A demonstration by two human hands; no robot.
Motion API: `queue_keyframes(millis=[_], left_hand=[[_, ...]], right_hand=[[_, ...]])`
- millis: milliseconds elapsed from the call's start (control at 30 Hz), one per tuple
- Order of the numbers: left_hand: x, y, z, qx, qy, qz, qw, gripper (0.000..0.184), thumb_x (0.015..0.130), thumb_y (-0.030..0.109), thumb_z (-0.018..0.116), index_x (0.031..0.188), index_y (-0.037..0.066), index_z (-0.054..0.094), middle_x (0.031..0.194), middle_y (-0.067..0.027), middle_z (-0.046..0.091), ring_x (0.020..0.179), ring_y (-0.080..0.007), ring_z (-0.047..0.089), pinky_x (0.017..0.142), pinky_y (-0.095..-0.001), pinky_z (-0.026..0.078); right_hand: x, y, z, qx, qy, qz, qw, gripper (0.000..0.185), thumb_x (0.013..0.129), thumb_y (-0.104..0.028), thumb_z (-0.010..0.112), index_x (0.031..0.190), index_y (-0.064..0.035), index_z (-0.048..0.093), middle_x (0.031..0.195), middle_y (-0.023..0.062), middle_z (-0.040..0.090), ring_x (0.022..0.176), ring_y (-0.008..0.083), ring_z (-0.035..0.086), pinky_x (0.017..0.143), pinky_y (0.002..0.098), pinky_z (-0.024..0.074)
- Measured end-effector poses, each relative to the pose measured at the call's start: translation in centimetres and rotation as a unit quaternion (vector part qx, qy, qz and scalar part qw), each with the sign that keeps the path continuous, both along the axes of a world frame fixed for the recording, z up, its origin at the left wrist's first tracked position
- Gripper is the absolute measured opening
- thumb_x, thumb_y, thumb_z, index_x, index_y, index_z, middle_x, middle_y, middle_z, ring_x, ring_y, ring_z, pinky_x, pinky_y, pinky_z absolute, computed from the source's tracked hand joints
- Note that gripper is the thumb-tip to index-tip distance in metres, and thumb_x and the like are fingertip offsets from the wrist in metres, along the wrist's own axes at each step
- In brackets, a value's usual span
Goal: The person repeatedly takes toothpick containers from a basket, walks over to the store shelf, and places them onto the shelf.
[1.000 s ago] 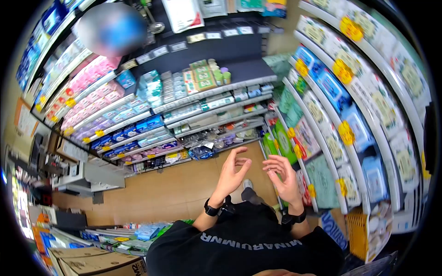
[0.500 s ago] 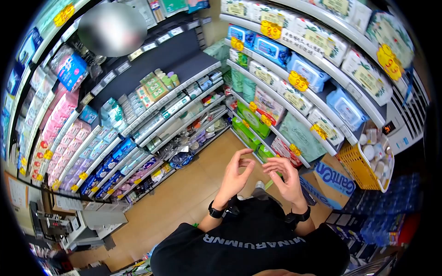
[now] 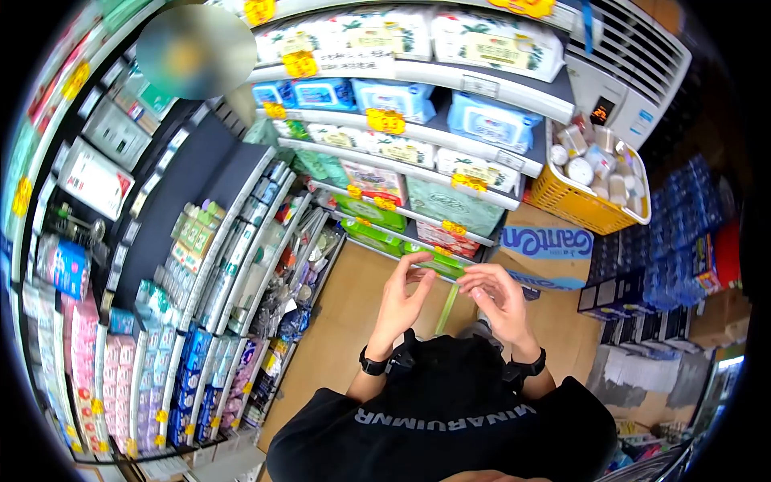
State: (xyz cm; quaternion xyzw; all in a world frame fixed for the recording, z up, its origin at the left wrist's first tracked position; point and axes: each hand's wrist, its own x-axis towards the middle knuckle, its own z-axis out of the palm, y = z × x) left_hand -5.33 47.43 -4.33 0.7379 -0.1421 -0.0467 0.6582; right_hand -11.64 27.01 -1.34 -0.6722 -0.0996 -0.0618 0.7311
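Observation:
My left hand (image 3: 404, 293) is raised in front of my chest, with its fingers loosely curved and nothing in it. Close beside it, my right hand (image 3: 496, 299) is held up the same way, empty, its thumb apart from its fingers. A gap separates the two hands, and neither touches any goods. Past the fingertips are green packs (image 3: 373, 234) on the bottom shelf. A cardboard box (image 3: 550, 245) with blue lettering stands to the right of my right hand.
Shelves ahead carry white tissue packs (image 3: 498, 44) and blue wipes packs (image 3: 494, 122). A yellow basket (image 3: 574, 201) full of small white items stands at right, below a white vented appliance (image 3: 642, 56). Shrink-wrapped blue bottles (image 3: 683, 217) are stacked farther right. Shelves of pink packs (image 3: 119, 386) line the left.
My view has turned to the right, so the tissue shelves, basket and bottles sit farther left and show more fully. Both hands keep nearly the same pose, still empty.

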Motion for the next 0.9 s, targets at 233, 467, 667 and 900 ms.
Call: queue_keyframes(millis=[233, 467, 667, 900], left_hand=[[1.7, -7.7, 0.2, 0.006, 0.002, -0.079, 0.997, 0.037, 0.101, 0.011, 0.066, 0.135, 0.002, 0.057, 0.129, -0.0120, 0.068, 0.108, -0.0198, 0.071, 0.096, -0.0351, 0.054], [3.8, -16.1, 0.6, 0.000, -0.020, -0.118, 0.993, 0.033, 0.101, 0.012, 0.066, 0.132, 0.004, 0.058, 0.127, -0.0107, 0.070, 0.105, -0.0192, 0.071, 0.093, -0.0337, 0.054], [5.7, -24.4, 1.9, 0.006, -0.022, -0.136, 0.990, 0.033, 0.101, 0.013, 0.066, 0.132, 0.005, 0.058, 0.125, -0.0082, 0.070, 0.104, -0.0185, 0.071, 0.088, -0.0309, 0.055], [7.6, -34.1, 5.6, 0.029, -0.064, -0.213, 0.974, 0.031, 0.102, 0.010, 0.064, 0.131, 0.002, 0.058, 0.126, -0.0083, 0.068, 0.108, -0.0171, 0.067, 0.098, -0.0322, 0.051]], right_hand=[[-0.9, -7.4, -0.2, 0.016, -0.007, -0.084, 0.996, 0.029, 0.100, 0.001, 0.059, 0.129, 0.0050, 0.059, 0.114, 0.0136, 0.071, 0.101, 0.0186, 0.070, 0.095, 0.0342, 0.0537], [-0.3, -16.4, 0.7, 0.016, -0.009, -0.132, 0.991, 0.031, 0.101, 0.001, 0.059, 0.131, 0.0053, 0.058, 0.114, 0.0134, 0.070, 0.101, 0.0169, 0.068, 0.096, 0.0319, 0.0523], [0.0, -24.2, 0.7, -0.005, -0.025, -0.180, 0.983, 0.028, 0.102, -0.004, 0.059, 0.129, 0.0041, 0.059, 0.115, 0.0128, 0.071, 0.100, 0.0168, 0.068, 0.096, 0.0318, 0.0515], [0.1, -32.9, 0.1, 0.000, -0.057, -0.233, 0.971, 0.031, 0.101, -0.004, 0.061, 0.131, 0.0025, 0.058, 0.118, 0.0131, 0.069, 0.100, 0.0174, 0.067, 0.095, 0.0326, 0.0514]])
